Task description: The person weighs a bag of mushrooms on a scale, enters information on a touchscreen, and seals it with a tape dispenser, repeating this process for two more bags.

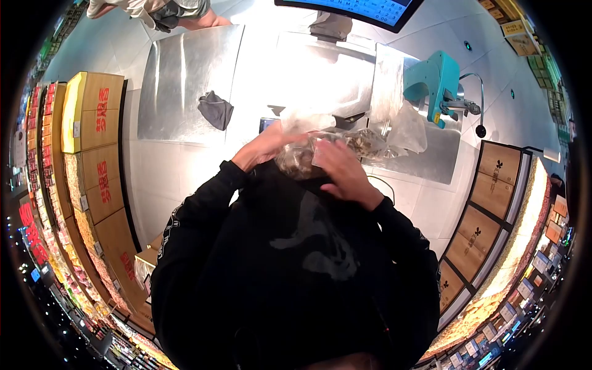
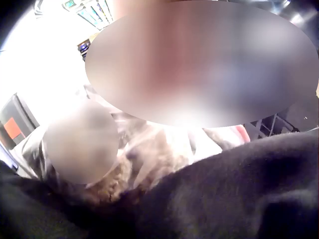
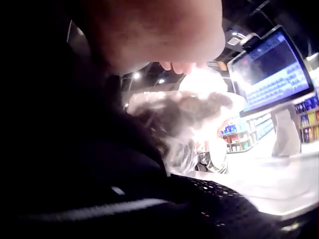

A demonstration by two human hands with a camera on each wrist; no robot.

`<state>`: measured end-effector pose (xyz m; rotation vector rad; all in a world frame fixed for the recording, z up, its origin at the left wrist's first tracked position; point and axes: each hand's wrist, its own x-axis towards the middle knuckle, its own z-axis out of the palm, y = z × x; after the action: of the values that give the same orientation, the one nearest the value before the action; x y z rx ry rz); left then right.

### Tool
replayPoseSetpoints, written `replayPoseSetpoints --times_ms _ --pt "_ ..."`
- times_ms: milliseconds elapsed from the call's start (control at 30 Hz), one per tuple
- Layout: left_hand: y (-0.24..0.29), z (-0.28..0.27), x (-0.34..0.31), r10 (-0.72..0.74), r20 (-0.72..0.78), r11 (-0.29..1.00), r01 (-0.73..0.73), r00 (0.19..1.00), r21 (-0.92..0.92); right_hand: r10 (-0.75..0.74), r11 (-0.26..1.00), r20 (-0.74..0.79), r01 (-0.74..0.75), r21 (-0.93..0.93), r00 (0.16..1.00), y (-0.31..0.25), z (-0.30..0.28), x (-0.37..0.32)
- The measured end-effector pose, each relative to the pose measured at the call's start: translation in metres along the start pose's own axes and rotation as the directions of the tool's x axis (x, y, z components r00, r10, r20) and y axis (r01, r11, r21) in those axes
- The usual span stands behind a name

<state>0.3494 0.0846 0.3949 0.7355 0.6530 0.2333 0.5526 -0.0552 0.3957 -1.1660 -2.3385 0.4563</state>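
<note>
Against the dark clothing in the head view lies a clear plastic bag (image 1: 296,161) with brown contents. The left hand (image 1: 265,147) touches its left and upper side, fingers stretched out to the right. Flat on the bag's right part rests the right hand (image 1: 346,172), with its fingers straight and thumb apart. Beyond the right hand is more clear bagging (image 1: 365,143) with brown pieces. The left wrist view, partly blurred, shows brown contents (image 2: 117,179) low down. In the right wrist view, part of the right hand (image 3: 164,35) is above the shiny bag (image 3: 172,117).
A dark cloth (image 1: 216,110) lies on the metal counter (image 1: 185,80) at left. Empty clear bags (image 1: 410,131) lie near a teal machine (image 1: 439,83) at right. A screen (image 1: 364,9) stands at the far side, and another person (image 1: 166,9) is at the upper left.
</note>
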Motion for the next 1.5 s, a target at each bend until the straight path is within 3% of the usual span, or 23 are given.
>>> replayPoseSetpoints --times_ms 67,167,267,333,367,433,500,633,800,833,867,933,967,1033,1100,1167,1200,1233,1267,1300,1333,1367,1500 --pt "0.004 0.001 0.002 0.011 -0.031 0.999 -0.012 0.999 -0.051 0.198 0.977 -0.247 -0.17 0.129 0.949 0.008 0.001 -0.005" --pt "0.005 0.018 0.004 0.239 -0.057 0.874 -0.189 0.969 0.448 0.416 0.907 -0.069 -0.407 0.112 0.907 0.0 -0.011 0.027" --pt "0.016 0.066 -0.001 0.593 -0.192 0.659 -0.334 0.782 0.674 0.373 0.875 -0.208 -0.268 0.403 0.904 0.005 0.011 0.055" --pt "0.005 0.065 0.0 0.679 0.035 0.397 -0.408 0.733 0.822 0.444 0.585 -0.031 -0.264 0.767 0.895 0.019 0.023 0.051" --pt "0.014 0.072 -0.005 0.697 0.135 0.266 -0.428 0.704 0.864 0.515 0.019 0.075 -0.099 0.995 0.854 0.012 0.021 0.034" --pt "0.046 0.08 -0.018 0.636 0.215 0.087 -0.346 0.741 0.934 0.539 -0.168 0.077 0.017 0.986 0.839 0.019 0.014 0.028" --pt "0.065 0.077 -0.023 0.514 0.295 -0.29 -0.16 0.805 0.943 0.57 -0.077 0.048 -0.005 0.997 0.82 0.033 0.003 0.036" --pt "0.107 0.067 -0.017 0.552 0.437 -0.405 -0.23 0.71 0.885 0.634 -0.02 0.049 -0.047 0.999 0.772 0.04 0.004 0.051" --pt "0.137 0.058 -0.004 0.34 0.519 -0.008 -0.55 0.784 0.835 0.651 -0.08 0.09 -0.05 0.996 0.754 0.019 0.004 0.058" --pt "0.145 0.054 -0.003 0.309 0.614 0.096 -0.666 0.726 0.74 0.527 0.492 -0.183 -0.123 0.862 0.83 0.031 -0.001 0.062" --pt "0.15 0.045 0.001 0.192 0.489 0.393 -0.523 0.851 0.756 0.456 0.443 -0.092 -0.136 0.886 0.885 0.038 -0.012 0.059" --pt "0.151 0.036 0.015 0.015 0.546 0.511 -0.476 0.837 0.716 0.425 0.325 0.076 -0.23 0.917 0.902 0.028 -0.05 0.052" --pt "0.152 0.035 0.023 -0.14 0.577 0.607 -0.391 0.805 0.692 0.472 0.331 0.052 -0.232 0.915 0.88 0.032 -0.054 0.04" --pt "0.158 0.034 0.04 -0.38 0.641 0.486 -0.445 0.667 0.752 0.337 0.831 -0.101 -0.245 0.499 0.936 0.04 -0.06 0.013" --pt "0.152 0.026 0.08 -0.488 0.844 0.786 -0.309 0.221 0.535 0.398 0.863 -0.144 -0.317 0.393 0.906 0.025 -0.069 -0.014" --pt "0.131 0.042 0.096 -0.485 0.613 0.874 0.351 0.624 0.335 0.323 0.945 0.024 -0.322 -0.05 0.946 0.011 -0.084 -0.035" --pt "0.115 0.073 0.11 -0.519 0.598 0.846 0.267 0.61 0.462 0.28 0.957 0.027 -0.277 -0.085 0.96 0.01 -0.085 -0.049" --pt "0.086 0.095 0.119 -0.643 0.472 0.443 -0.211 0.603 0.872 0.287 0.954 0.006 -0.285 -0.092 0.958 0.011 -0.089 -0.059" --pt "0.041 0.096 0.122 -0.528 0.485 0.652 -0.032 0.697 0.757 0.235 0.928 -0.001 -0.225 -0.296 0.972 0.01 -0.091 -0.069" --pt "0.023 0.131 0.111 -0.481 0.504 0.454 -0.288 0.718 0.843 0.186 0.862 0.009 -0.158 -0.482 0.983 0.006 -0.092 -0.08" --pt "0.026 0.172 0.109 -0.654 0.579 0.589 -0.153 0.487 0.794 0.211 0.807 0.073 -0.132 -0.576 0.975 0.001 -0.105 -0.088" --pt "0.009 0.182 0.114 -0.749 0.47 0.518 -0.029 0.468 0.855 0.211 0.805 0.059 -0.139 -0.576 0.976 0.004 -0.109 -0.104" --pt "-0.026 0.232 0.151 -0.617 0.485 0.298 -0.386 0.62 0.873 0.186 0.735 0.064 -0.095 -0.671 0.98 0.028 -0.132 -0.18"
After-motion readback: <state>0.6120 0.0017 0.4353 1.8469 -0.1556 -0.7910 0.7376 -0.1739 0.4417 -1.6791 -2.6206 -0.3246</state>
